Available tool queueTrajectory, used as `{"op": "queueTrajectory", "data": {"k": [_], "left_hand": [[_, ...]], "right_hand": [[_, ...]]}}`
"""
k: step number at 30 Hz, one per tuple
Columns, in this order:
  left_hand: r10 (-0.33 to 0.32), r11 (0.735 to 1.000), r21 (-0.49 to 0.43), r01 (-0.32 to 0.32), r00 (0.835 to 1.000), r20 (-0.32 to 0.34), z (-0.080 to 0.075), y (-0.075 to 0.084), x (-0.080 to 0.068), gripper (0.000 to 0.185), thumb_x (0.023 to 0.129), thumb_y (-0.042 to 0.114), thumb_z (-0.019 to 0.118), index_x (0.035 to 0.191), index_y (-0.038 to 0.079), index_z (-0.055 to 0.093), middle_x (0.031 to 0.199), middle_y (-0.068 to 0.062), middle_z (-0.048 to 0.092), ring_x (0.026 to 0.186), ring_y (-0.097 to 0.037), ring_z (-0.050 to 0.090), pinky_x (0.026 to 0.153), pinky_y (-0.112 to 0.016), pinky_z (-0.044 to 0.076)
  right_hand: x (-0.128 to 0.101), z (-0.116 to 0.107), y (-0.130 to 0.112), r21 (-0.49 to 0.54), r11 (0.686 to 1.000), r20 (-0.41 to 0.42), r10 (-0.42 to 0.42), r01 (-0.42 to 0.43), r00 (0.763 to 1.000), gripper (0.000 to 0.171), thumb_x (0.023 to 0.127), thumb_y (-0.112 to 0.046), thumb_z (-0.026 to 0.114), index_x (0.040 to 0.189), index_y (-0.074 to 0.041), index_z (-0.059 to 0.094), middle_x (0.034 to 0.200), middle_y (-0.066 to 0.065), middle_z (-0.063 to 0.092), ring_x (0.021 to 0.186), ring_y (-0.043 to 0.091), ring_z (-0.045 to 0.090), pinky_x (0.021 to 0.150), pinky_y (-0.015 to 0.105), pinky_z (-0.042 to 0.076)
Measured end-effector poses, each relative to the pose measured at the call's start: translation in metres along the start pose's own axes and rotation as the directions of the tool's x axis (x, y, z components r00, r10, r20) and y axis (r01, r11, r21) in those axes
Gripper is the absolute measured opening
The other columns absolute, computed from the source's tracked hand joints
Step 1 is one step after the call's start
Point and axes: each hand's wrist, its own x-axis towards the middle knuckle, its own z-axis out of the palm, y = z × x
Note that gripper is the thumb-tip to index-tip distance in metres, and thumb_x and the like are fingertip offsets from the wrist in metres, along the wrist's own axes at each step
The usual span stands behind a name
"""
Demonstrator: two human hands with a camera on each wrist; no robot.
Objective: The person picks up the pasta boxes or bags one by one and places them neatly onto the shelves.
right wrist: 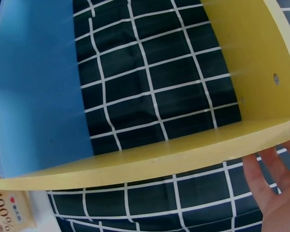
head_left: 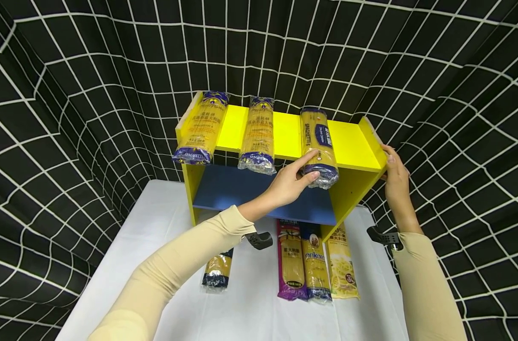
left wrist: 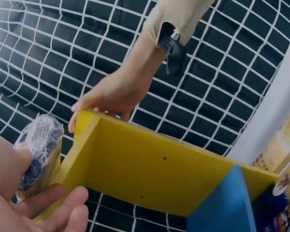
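Left hand (head_left: pixel 295 182) grips the crinkly cellophane spaghetti packet (head_left: pixel 318 144) centre frame; brittle, slippery, so hold mid-length. Right hand (head_left: pixel 396 175) flat on the yellow wooden shelf (head_left: pixel 357 151).

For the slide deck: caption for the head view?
Left hand grips pasta pack on yellow shelf; right hand steadies its side.

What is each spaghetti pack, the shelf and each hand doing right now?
Right-hand pack on top: lying on the top board, front end sticking out, gripped by the left hand.
Middle pack: lying on top, untouched.
Left pack: lying on top, untouched.
Yellow shelf: upright on the table.
Right hand: flat against the shelf's right side.
Four packs on the table: lying flat.
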Motion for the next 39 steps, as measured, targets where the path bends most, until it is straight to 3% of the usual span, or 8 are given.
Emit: {"op": "queueTrajectory", "data": {"k": [14,18,20,22,24,26,31,39], "left_hand": [[0.004,1.0,-0.018,-0.004,1.0,-0.003,0.002,-0.004,0.009,0.059,0.103,0.032,0.053,0.157,0.03,0.028,0.068,-0.003,0.044,0.056,-0.014,0.038,0.052,-0.02,0.031],[0.016,0.998,-0.056,-0.017,1.0,-0.009,0.003,-0.005,0.008,0.059,0.103,0.031,0.054,0.156,0.029,0.03,0.086,-0.006,0.057,0.058,-0.015,0.041,0.054,-0.02,0.034],[0.027,0.995,-0.093,-0.028,1.0,-0.006,0.004,-0.007,0.008,0.059,0.103,0.029,0.054,0.156,0.029,0.029,0.106,-0.009,0.063,0.064,-0.013,0.051,0.058,-0.018,0.04],[0.038,0.992,-0.121,-0.038,0.999,-0.004,0.005,-0.009,0.006,0.059,0.103,0.029,0.053,0.157,0.031,0.028,0.126,-0.008,0.062,0.075,-0.013,0.061,0.066,-0.018,0.047],[0.055,0.99,-0.133,-0.053,0.998,0.008,0.007,-0.01,0.003,0.059,0.104,0.03,0.051,0.157,0.032,0.026,0.13,-0.009,0.061,0.087,-0.015,0.067,0.075,-0.021,0.052],[0.076,0.988,-0.135,-0.073,0.997,0.017,0.008,-0.012,-0.001,0.059,0.104,0.031,0.05,0.157,0.035,0.024,0.134,-0.008,0.061,0.093,-0.018,0.07,0.081,-0.023,0.054],[0.17,0.981,-0.094,-0.168,0.985,0.02,0.012,-0.019,-0.017,0.06,0.105,0.03,0.049,0.157,0.037,0.022,0.118,-0.007,0.068,0.088,-0.014,0.07,0.077,-0.025,0.055],[0.266,0.957,-0.122,-0.265,0.964,-0.006,0.014,-0.042,-0.058,0.054,0.105,0.019,0.049,0.155,0.026,0.032,0.104,-0.004,0.07,0.079,-0.007,0.066,0.07,-0.023,0.055]], "right_hand": [[-0.002,0.0,-0.002,-0.007,1.0,-0.007,-0.002,0.002,1.0,0.047,0.109,-0.037,0.023,0.152,-0.024,0.039,0.145,0.016,0.05,0.113,-0.001,0.05,0.085,0.02,0.04],[-0.002,-0.001,-0.003,-0.005,1.0,-0.015,-0.001,0.001,1.0,0.048,0.109,-0.037,0.023,0.152,-0.023,0.04,0.145,0.016,0.05,0.112,-0.001,0.05,0.085,0.02,0.04],[-0.001,-0.001,-0.002,-0.007,1.0,-0.014,0.002,-0.002,1.0,0.048,0.109,-0.037,0.023,0.152,-0.024,0.039,0.146,0.015,0.049,0.112,-0.001,0.05,0.085,0.021,0.04],[-0.001,-0.001,-0.001,0.0,1.0,-0.011,0.004,-0.004,1.0,0.048,0.109,-0.037,0.023,0.152,-0.024,0.039,0.147,0.014,0.049,0.113,0.0,0.049,0.085,0.021,0.04],[0.0,-0.001,0.0,-0.003,1.0,-0.009,0.005,-0.005,1.0,0.048,0.109,-0.037,0.023,0.152,-0.024,0.039,0.149,0.013,0.048,0.114,0.0,0.049,0.085,0.022,0.04],[0.0,-0.001,0.0,-0.001,1.0,-0.011,0.008,-0.008,1.0,0.048,0.109,-0.037,0.023,0.152,-0.024,0.039,0.149,0.013,0.048,0.115,0.001,0.049,0.085,0.022,0.04],[0.0,0.0,0.0,-0.003,1.0,-0.019,0.013,-0.013,1.0,0.048,0.109,-0.038,0.023,0.152,-0.025,0.039,0.15,0.013,0.048,0.114,0.001,0.049,0.086,0.022,0.04],[-0.001,0.0,-0.001,-0.007,1.0,-0.007,0.011,-0.011,1.0,0.048,0.109,-0.038,0.023,0.152,-0.025,0.038,0.148,0.014,0.048,0.114,0.0,0.049,0.087,0.023,0.04]]}}
